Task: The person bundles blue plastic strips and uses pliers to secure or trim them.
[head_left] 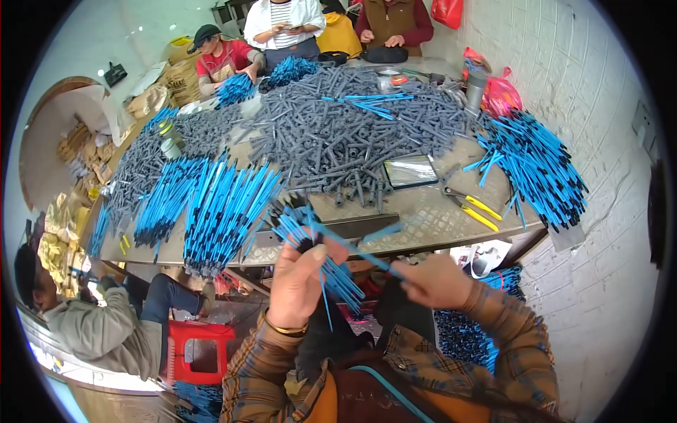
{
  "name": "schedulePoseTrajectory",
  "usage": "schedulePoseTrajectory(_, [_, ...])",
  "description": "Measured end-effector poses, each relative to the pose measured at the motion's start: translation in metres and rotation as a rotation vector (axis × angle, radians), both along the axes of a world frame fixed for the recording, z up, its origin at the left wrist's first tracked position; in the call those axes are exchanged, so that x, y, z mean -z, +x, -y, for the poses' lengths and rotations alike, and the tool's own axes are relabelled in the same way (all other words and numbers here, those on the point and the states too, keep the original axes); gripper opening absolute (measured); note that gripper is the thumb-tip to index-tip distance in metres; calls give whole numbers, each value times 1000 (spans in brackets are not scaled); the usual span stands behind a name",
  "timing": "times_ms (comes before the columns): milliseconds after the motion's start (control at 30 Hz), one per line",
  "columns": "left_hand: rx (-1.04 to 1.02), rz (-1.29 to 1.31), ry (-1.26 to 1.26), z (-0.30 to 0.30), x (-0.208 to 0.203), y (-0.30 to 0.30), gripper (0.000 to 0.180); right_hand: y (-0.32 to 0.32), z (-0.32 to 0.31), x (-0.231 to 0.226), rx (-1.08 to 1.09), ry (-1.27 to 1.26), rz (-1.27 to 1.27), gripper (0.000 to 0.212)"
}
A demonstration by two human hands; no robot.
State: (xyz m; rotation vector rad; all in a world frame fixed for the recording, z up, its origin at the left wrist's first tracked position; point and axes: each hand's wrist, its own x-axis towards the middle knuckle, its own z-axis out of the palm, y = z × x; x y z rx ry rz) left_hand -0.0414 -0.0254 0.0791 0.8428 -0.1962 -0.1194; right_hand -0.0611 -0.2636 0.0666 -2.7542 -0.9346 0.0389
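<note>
The left hand (300, 278) is raised in front of the chest, its fingers (316, 254) clamped around a bundle of blue rods (310, 243) with black tips; the bundle fans out above and below the fist, the lower ends hanging down toward the lap. The right hand (434, 280) is just to the right, its fingers pinched together on a single blue rod (367, 259) that runs slantwise up and left into the bundle. Both hands are held near the person, just short of the near edge of the worktop (423, 215).

On the worktop, directly beyond the hands, lies a large heap of dark grey plastic parts (352, 134) stretching far back. To its left, rows of blue rods (226, 208) lie in sheaves reaching the near left edge. On the right side a further pile of blue rods (539, 166) with black ends lies fanned along the right edge. Between the grey heap and that pile rests a flat dark tablet-like screen (410, 170), and near it yellow-handled pliers (471, 206). A red plastic bag (502, 95) sits at the far right by the white wall.

At the lower left a seated person (99, 328) is beside a red stool (197, 349). Other people (282, 25) are at the far end of the worktop.
</note>
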Motion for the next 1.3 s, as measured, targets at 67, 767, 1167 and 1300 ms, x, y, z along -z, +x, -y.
schedulePoseTrajectory(67, [-4, 46, 29, 2, 3, -1, 15, -6, -14, 23, -19, 161, 32, 41])
schedulePoseTrajectory(767, [-3, 31, 116, -28, 3, 3, 15, -14, -61, 82, 9, 691, -224, 53])
schedulePoseTrajectory(1167, [500, 121, 728, -99, -38, -5, 23, 12, -44, 31, -293, 736, -135, 48])
schedulePoseTrajectory(1300, [607, -302, 884, -110, -71, 2, 28, 21, -55, 41, -344, 895, 112, 63])
